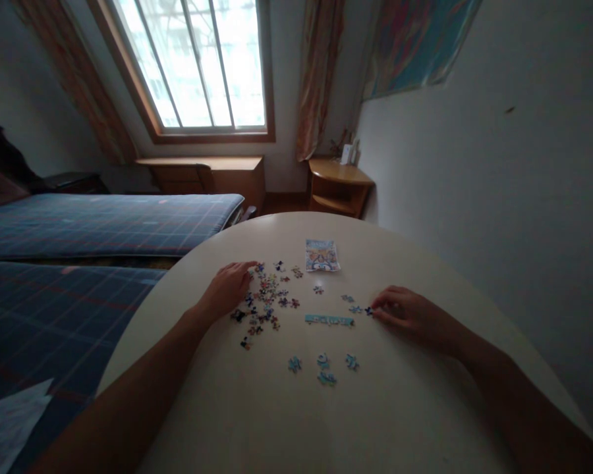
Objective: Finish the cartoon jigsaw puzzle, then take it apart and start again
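My left hand (228, 288) lies at the left edge of a loose pile of jigsaw puzzle pieces (268, 294). Its fingers are stretched forward, the tips by a piece at the pile's far edge. On the other side, my right hand (399, 308) pinches a dark blue puzzle piece (368, 311) at the tabletop between thumb and fingers. Beside that piece are two light blue pieces (356, 309). A joined strip of light blue pieces (329, 320) lies between my hands. Nearer to me are several separate light blue pieces (323, 361). A small printed picture (322, 255) lies beyond the strip.
Everything lies on a round cream table (257, 421). A bed with a blue plaid mattress (103, 224) stands to the left, with a paper sheet (17, 421) on its near part. Beyond are a wooden desk (232, 164) and a corner shelf (338, 172). A wall (524, 217) runs along the right.
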A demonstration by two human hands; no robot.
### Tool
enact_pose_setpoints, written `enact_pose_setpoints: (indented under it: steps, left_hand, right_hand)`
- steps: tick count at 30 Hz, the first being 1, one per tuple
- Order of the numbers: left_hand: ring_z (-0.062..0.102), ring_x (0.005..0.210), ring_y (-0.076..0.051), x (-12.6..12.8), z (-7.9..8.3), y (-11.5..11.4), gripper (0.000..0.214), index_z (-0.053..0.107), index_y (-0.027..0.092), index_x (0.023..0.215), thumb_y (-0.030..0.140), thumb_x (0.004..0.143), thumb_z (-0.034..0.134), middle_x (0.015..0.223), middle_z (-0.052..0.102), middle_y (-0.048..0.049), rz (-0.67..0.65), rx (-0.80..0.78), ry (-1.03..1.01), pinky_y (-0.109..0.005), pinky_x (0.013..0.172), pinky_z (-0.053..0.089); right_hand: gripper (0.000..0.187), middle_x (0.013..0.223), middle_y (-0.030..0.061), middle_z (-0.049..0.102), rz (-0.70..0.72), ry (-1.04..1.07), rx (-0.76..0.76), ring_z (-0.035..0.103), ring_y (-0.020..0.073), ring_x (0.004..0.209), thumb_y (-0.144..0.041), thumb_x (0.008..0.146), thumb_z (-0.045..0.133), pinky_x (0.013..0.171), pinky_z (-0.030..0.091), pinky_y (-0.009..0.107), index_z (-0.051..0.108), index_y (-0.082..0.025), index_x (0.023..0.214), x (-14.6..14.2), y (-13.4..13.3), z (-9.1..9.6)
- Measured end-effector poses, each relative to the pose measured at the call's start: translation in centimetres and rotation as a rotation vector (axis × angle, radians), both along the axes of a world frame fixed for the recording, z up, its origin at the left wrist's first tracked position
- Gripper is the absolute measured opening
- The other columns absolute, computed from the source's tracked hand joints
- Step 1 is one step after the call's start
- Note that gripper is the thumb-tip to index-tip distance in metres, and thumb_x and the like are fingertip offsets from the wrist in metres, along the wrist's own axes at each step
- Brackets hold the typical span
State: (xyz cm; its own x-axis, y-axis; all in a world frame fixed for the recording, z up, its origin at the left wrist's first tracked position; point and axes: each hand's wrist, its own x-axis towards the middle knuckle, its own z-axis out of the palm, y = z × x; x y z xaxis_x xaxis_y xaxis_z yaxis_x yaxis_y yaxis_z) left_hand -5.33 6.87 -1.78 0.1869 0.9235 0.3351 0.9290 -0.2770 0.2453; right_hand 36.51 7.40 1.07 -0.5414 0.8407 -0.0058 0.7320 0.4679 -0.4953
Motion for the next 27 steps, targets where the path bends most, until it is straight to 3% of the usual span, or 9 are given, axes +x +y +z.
enact_pose_setpoints:
  steps: [10, 18, 27]
  left_hand:
    - [0.064, 0.111, -0.023, 0.17, -0.4, 0.37, 0.036, 0.064, 0.02, 0.12, 0.017, 0.092, 0.043, 0.119, 0.07, -0.0074, -0.036, 0.012, -0.016, -0.043, 0.103, 0.047]
    - [0.063, 0.11, -0.023, 0.41, -0.79, 0.92, 0.031, 0.07, 0.024, 0.114, 0.028, 0.094, 0.047, 0.118, 0.071, -0.0055, -0.058, 0.029, 0.002, -0.041, 0.102, 0.047]
    - [0.064, 0.102, -0.024, 0.53, -0.53, 0.92, 0.026, 0.072, 0.023, 0.104, 0.029, 0.095, 0.048, 0.108, 0.071, -0.0064, -0.008, 0.027, 0.038, -0.041, 0.096, 0.049]
  right_hand:
    - [0.034, 0.101, 0.01, 0.064, 0.003, -0.015, 0.0, 0.058, 0.0215, 0.082, -0.05, 0.09, 0.053, 0.076, 0.048, 0.037, 0.071, -0.021, 0.097, 0.16, 0.1, -0.13]
    - [0.035, 0.099, 0.0101, 0.065, -0.004, -0.01, 0.004, 0.059, 0.0217, 0.081, -0.05, 0.09, 0.052, 0.075, 0.048, 0.036, 0.071, -0.021, 0.097, 0.1, 0.19, -0.31]
    - [0.034, 0.099, 0.0105, 0.064, -0.009, -0.018, 0.008, 0.059, 0.0219, 0.081, -0.048, 0.09, 0.052, 0.075, 0.048, 0.036, 0.071, -0.021, 0.096, -0.03, 0.04, -0.07]
